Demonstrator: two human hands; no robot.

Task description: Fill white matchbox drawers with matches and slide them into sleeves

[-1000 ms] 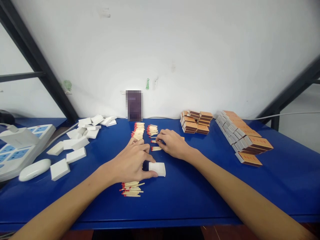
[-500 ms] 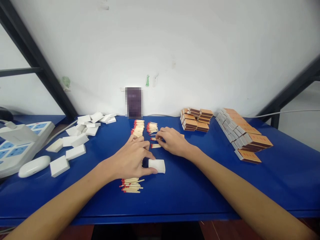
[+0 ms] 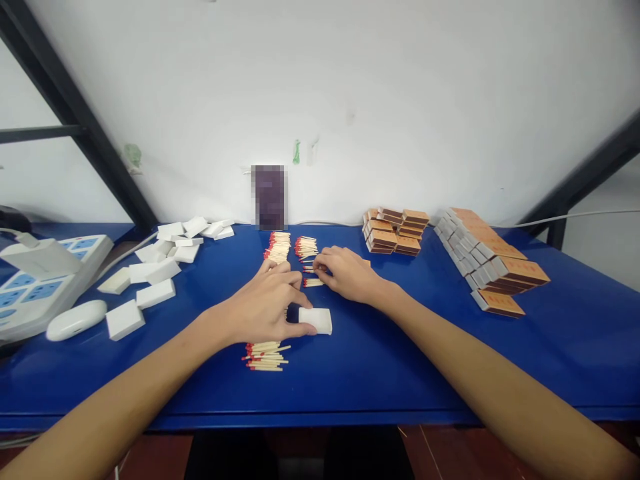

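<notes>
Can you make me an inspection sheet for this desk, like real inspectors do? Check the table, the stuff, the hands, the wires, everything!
Surface: blue table; spills, nothing seen.
Things being handled: white box, lying between match piles; red-tipped matches in several groups.
Other boxes: white pieces scattered at left; matchbox stacks at right.
Clutter: power strip with a white charger; rounded white case nearby.
Left hand: holds the white box's left end.
Right hand: at the small match rows; grip unclear.
Cables: white cable by the power strip; another at right.
Surroundings: white wall with green marks; dark frame bars.
</notes>
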